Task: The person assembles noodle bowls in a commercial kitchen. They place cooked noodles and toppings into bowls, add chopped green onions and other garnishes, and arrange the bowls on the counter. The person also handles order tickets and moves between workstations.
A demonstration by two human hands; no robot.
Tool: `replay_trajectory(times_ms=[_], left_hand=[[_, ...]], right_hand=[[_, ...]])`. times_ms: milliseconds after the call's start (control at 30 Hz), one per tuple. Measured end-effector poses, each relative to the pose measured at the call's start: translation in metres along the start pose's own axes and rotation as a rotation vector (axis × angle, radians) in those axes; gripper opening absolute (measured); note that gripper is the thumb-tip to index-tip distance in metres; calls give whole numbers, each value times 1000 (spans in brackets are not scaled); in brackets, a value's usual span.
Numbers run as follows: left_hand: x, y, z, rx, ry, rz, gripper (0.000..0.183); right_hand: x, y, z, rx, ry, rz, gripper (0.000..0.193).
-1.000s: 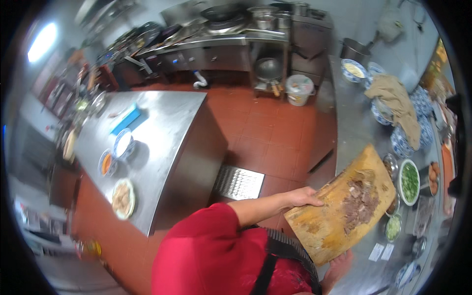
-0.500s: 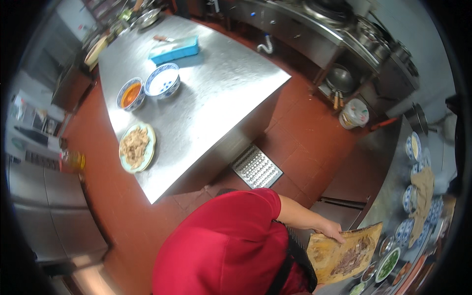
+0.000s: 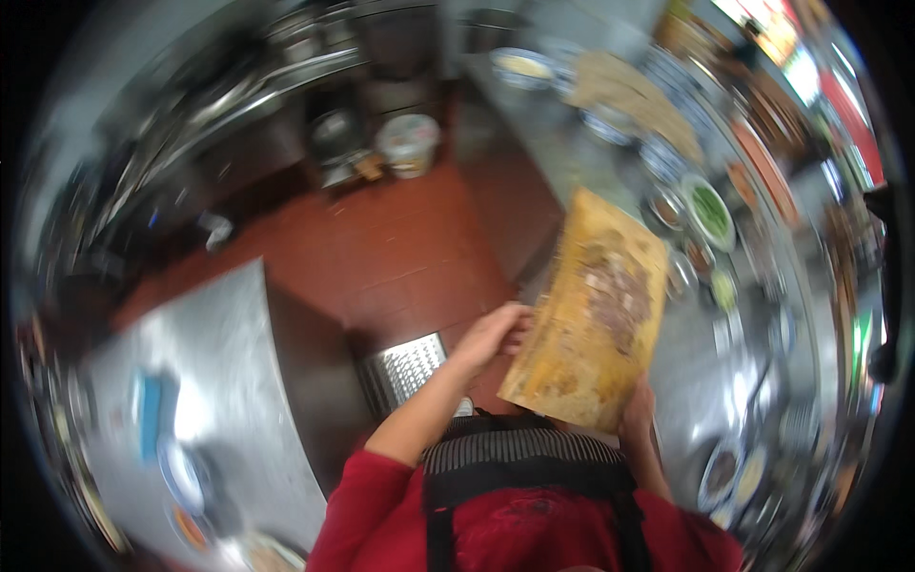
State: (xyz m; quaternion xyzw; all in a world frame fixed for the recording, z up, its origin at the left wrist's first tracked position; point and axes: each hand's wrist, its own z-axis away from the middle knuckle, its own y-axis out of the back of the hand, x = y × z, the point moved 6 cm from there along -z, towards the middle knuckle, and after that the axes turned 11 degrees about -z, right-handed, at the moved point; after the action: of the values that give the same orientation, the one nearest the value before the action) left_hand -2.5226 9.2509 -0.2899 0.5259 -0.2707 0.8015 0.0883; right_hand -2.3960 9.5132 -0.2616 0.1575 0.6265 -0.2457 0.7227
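"One question first: what does the right hand [image 3: 639, 408] have?"

"The lower right edge of a wooden cutting board [image 3: 572, 348], grasped, just right of the frame's middle."

"And the left hand [image 3: 496, 334]?"

"Curled at the board's left edge; I cannot tell whether it grips."

"Anything on the board?"

"Chopped greyish-brown meat [image 3: 620, 297], mostly on its upper half."

"Farther out?"

"Chopped greens [image 3: 710, 212] in a white oval dish [image 3: 726, 244], upper right, and a tan cloth [image 3: 637, 95] above them. Lower left, a blue tray [image 3: 148, 417] on a steel tabletop [image 3: 233, 381]."
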Motion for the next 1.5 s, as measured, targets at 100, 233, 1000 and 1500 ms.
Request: replay_trajectory(times_ms=[100,233,1000,1500], left_hand=[[-15,28,-14,-77,-30,-3,56],[-86,54,-7,-15,416,-315,56],[-20,-68,-132,-362,338,-1395,36],[10,-402,-301,-804,-408,-1124,46]], right_hand=[[13,14,-1,63,24,-284,42],[19,55,-6,346,22,-195,41],[83,278,-7,1034,-19,-160,47],[44,267,-11,1082,-99,-182,43]])
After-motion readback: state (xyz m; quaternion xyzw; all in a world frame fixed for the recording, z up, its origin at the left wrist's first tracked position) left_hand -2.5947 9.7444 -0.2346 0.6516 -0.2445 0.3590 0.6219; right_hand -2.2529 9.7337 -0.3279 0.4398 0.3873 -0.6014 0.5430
